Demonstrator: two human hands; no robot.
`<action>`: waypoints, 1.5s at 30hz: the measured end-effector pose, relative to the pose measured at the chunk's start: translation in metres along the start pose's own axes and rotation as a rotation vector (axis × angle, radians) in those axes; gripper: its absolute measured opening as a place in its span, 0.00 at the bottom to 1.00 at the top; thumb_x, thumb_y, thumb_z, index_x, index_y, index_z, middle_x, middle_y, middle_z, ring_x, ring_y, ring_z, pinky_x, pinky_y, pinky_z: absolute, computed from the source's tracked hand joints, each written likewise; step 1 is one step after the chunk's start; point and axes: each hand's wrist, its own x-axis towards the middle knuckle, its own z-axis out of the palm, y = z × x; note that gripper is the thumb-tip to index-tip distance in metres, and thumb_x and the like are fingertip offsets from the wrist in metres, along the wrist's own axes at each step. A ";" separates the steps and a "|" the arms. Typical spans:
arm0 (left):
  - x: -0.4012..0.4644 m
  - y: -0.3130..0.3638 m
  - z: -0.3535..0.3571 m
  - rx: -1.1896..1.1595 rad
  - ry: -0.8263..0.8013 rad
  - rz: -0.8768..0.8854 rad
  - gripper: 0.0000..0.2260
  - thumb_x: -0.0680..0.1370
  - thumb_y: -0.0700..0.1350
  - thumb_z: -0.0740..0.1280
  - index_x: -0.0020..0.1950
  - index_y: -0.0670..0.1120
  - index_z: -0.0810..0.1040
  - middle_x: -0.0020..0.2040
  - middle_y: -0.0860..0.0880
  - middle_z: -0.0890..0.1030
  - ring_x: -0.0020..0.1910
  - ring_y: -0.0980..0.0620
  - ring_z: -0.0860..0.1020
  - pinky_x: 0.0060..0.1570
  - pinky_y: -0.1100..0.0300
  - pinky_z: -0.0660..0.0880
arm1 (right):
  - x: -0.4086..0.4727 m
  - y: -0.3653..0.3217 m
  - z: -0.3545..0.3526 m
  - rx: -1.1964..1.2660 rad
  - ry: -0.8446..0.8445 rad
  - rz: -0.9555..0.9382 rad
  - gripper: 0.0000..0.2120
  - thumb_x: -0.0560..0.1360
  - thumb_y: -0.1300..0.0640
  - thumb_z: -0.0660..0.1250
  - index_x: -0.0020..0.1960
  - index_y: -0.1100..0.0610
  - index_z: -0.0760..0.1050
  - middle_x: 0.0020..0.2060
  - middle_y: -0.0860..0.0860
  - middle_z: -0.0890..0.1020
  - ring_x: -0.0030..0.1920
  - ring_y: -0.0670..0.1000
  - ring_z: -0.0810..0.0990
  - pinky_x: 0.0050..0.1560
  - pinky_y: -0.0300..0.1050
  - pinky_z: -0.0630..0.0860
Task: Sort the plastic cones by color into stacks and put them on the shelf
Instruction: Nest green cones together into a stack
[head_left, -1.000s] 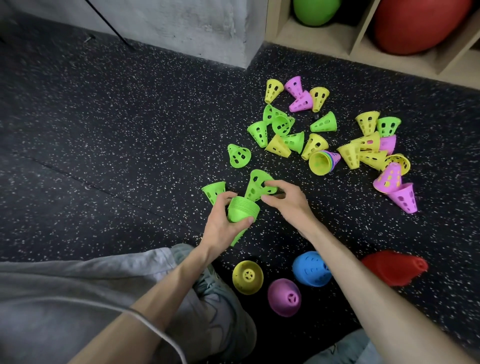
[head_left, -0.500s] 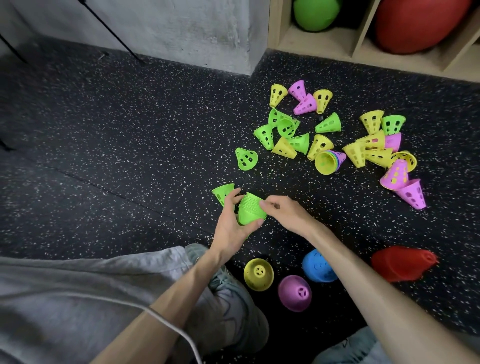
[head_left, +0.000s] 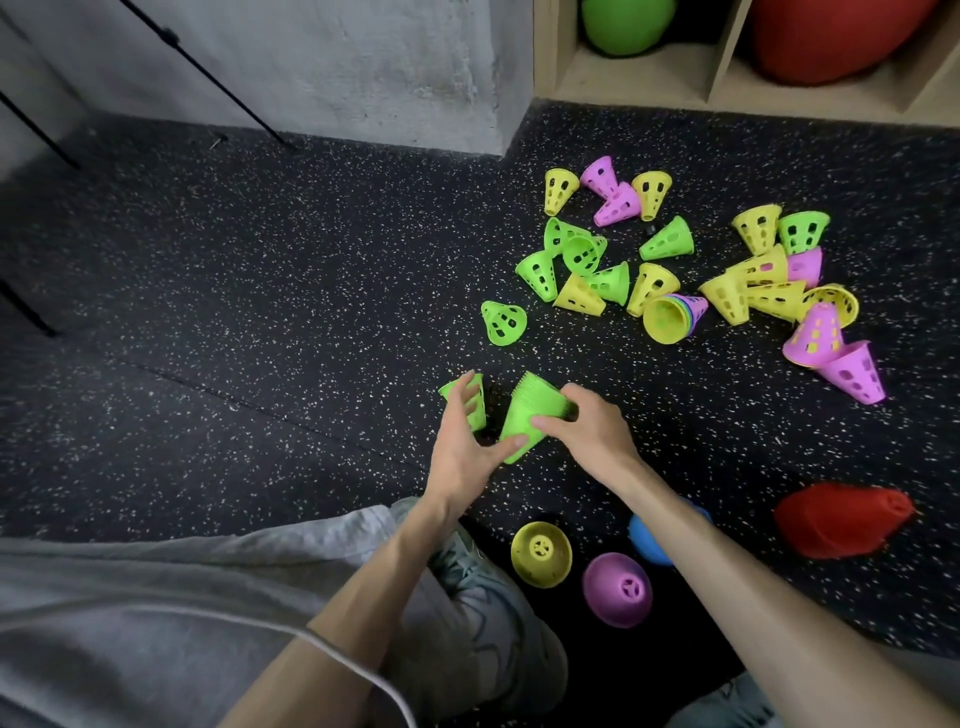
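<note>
My right hand (head_left: 589, 431) grips a stack of green cones (head_left: 527, 415), tilted just above the dark floor. To its left, my left hand (head_left: 460, 441) is spread, with its fingers over a single green cone (head_left: 475, 402) and its thumb touching the stack's narrow end. Beyond my hands lie loose green cones (head_left: 503, 323), yellow cones (head_left: 756, 226) and pink cones (head_left: 852, 371), scattered on their sides. Near my feet stand a yellow stack (head_left: 542, 553), a purple stack (head_left: 616, 590), a blue stack (head_left: 647, 543) partly behind my right arm, and a red stack (head_left: 841, 519) lying on its side.
A wooden shelf (head_left: 722, 78) at the top right holds a green ball (head_left: 623, 26) and a red ball (head_left: 831, 36). A concrete pillar (head_left: 363, 67) stands left of it. My grey trouser leg and shoe (head_left: 483, 587) fill the bottom left. Black rods lean at far left.
The loose green cone from my right hand went onto the stack. My right hand took over the stack, and my left hand let go and spread toward the single green cone.
</note>
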 end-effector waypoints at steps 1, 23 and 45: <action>0.004 -0.005 -0.004 0.022 0.053 -0.024 0.43 0.70 0.49 0.81 0.79 0.52 0.60 0.75 0.52 0.70 0.72 0.53 0.71 0.71 0.52 0.70 | 0.001 0.003 -0.002 0.017 0.030 0.019 0.15 0.74 0.44 0.73 0.45 0.50 0.70 0.39 0.47 0.77 0.38 0.50 0.74 0.35 0.46 0.65; 0.024 -0.016 0.013 0.401 -0.205 0.098 0.22 0.75 0.45 0.75 0.56 0.56 0.62 0.59 0.52 0.78 0.51 0.46 0.75 0.52 0.46 0.74 | -0.016 0.012 -0.016 0.255 0.265 0.038 0.13 0.74 0.46 0.75 0.52 0.51 0.77 0.46 0.46 0.83 0.50 0.50 0.80 0.49 0.50 0.76; 0.006 0.022 0.034 0.013 -0.043 0.062 0.30 0.75 0.53 0.77 0.73 0.58 0.67 0.55 0.60 0.77 0.50 0.67 0.76 0.49 0.67 0.74 | -0.011 0.007 -0.015 0.343 -0.015 0.096 0.40 0.72 0.43 0.75 0.77 0.54 0.64 0.65 0.42 0.70 0.68 0.48 0.72 0.72 0.48 0.68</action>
